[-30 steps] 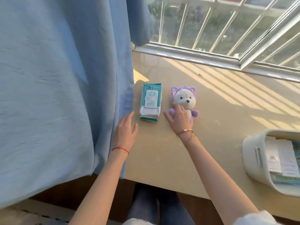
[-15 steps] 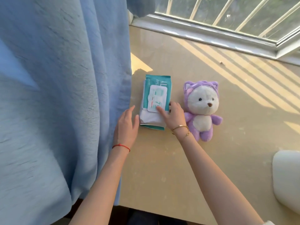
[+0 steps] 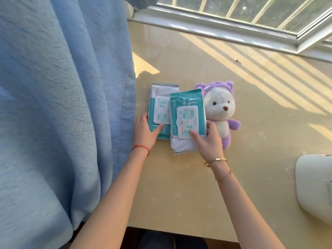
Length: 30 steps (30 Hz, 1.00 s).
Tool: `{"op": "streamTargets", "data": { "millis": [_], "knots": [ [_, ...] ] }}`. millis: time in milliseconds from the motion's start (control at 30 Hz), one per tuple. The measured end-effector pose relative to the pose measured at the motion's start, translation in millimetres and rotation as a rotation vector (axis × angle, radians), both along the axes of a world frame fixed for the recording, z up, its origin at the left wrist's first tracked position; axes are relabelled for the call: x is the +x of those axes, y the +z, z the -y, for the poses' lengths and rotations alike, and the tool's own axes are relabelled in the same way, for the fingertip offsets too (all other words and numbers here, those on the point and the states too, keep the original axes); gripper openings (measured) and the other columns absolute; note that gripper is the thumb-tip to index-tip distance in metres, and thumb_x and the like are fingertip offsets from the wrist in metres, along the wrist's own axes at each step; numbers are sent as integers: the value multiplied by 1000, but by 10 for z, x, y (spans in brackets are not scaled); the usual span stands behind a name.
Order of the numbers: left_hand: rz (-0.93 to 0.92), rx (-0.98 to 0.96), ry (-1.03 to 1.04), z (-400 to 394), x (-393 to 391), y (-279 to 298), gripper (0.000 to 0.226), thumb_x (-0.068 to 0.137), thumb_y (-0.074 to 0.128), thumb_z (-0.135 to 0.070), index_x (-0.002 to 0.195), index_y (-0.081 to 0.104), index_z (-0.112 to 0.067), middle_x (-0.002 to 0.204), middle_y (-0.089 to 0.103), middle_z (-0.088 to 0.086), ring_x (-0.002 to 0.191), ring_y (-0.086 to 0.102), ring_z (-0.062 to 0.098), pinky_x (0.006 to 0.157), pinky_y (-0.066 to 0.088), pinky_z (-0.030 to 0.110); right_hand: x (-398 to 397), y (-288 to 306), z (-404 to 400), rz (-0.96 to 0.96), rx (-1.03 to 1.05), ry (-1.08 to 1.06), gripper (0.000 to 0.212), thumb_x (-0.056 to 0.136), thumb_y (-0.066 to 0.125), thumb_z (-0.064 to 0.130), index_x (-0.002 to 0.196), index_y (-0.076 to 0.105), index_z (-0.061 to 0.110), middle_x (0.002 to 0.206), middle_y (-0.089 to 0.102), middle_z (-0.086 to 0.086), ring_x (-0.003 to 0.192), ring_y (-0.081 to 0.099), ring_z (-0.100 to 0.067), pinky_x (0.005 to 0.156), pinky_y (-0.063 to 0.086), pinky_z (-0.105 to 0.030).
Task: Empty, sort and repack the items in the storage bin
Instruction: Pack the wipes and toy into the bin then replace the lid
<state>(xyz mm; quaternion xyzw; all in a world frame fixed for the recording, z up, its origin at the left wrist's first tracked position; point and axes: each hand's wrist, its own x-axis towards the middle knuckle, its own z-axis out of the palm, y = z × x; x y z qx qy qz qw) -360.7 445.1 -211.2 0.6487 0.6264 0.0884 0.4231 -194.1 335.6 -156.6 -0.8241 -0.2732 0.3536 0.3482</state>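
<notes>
Half a second before, a single stack of wipes lay beside the curtain under both hands; by this moment it had come apart into two packs. The right hand (image 3: 209, 141) had drawn the upper wipes pack (image 3: 186, 121) off to the right and toward the plush bear (image 3: 221, 112), thumb on its flip-lid label and fingers curled round its right edge, so that it was gripped rather than merely touched. Its left edge overlapped the lower wipes pack (image 3: 159, 112), and it looked slightly raised, though contact with the ledge could not be judged. The left hand (image 3: 145, 131) pressed on the lower pack, thumb lying across its near end and the fingers tucked at its left side against the blue curtain (image 3: 62, 105).

Judged from this, the sorting stage was under way: like items were being separated and laid out on the beige window ledge (image 3: 179, 186), the bear lying on its back just right of the packs.

The storage bin (image 3: 313, 186) was cut off at the right edge, well apart from the packs; only its white outer wall showed, so its contents could not be seen. The left hand's fingertips were hidden between pack and curtain. The printing on the packs was partly covered.
</notes>
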Motion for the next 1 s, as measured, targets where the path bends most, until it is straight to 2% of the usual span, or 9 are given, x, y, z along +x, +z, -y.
{"op": "streamTargets", "data": {
  "millis": [133,233,400,467,567,633,800,900,1000],
  "knots": [
    [-11,-51,62,41,66,-42,51,72,78,-25,117,56,-11,112,57,13,108,52,30,93,46,47,72,62,180,-37,21,-6,26,87,68,22,108,57,13,96,63,10,84,58,4,70,45,-6],
    [-11,-31,109,112,122,72,42,76,76,-16,111,55,-7,110,54,12,101,52,24,88,46,37,124,120,301,-44,32,-22,16,87,68,22,97,57,15,86,60,13,72,54,13,64,42,-5],
    [3,-24,105,317,91,355,42,79,74,-16,113,51,-8,112,51,4,93,45,12,77,39,27,168,300,524,-65,64,-66,25,86,68,27,110,59,23,101,67,8,92,64,-8,78,51,-24],
    [66,-109,113,422,17,486,40,80,73,-15,114,51,-11,110,52,-3,96,49,11,78,42,28,176,421,621,-82,95,-94,32,87,68,25,117,58,19,105,67,7,94,64,-9,78,51,-23],
    [212,-249,165,631,-130,716,39,79,74,-10,107,49,-19,106,64,-3,96,63,16,84,54,40,189,685,782,-84,121,-117,31,87,67,21,116,58,13,101,66,8,85,61,1,72,49,-15],
    [284,-282,197,807,-193,946,40,79,74,-6,107,49,-20,105,67,0,97,65,18,87,54,46,215,875,923,-91,113,-129,26,87,68,24,109,59,14,100,67,5,87,63,-7,74,52,-25],
    [460,-270,234,1287,-187,1672,44,82,71,-5,119,48,-8,117,64,5,106,64,16,89,54,38,322,1400,1415,-106,157,-166,23,88,67,23,106,59,12,100,68,2,85,63,-10,71,51,-19],
    [517,-241,199,1559,-77,2064,43,83,71,-7,118,48,-10,116,64,2,107,63,13,87,54,34,447,1664,1778,-112,172,-189,27,88,67,26,110,59,14,105,68,3,93,65,-15,78,55,-32],
    [555,-235,156,1848,135,2401,42,83,70,-9,118,48,-12,113,65,-4,105,63,8,82,55,28,637,1866,2184,-115,183,-194,32,88,65,29,116,57,16,110,67,3,99,65,-13,81,56,-35]
  ]
}}
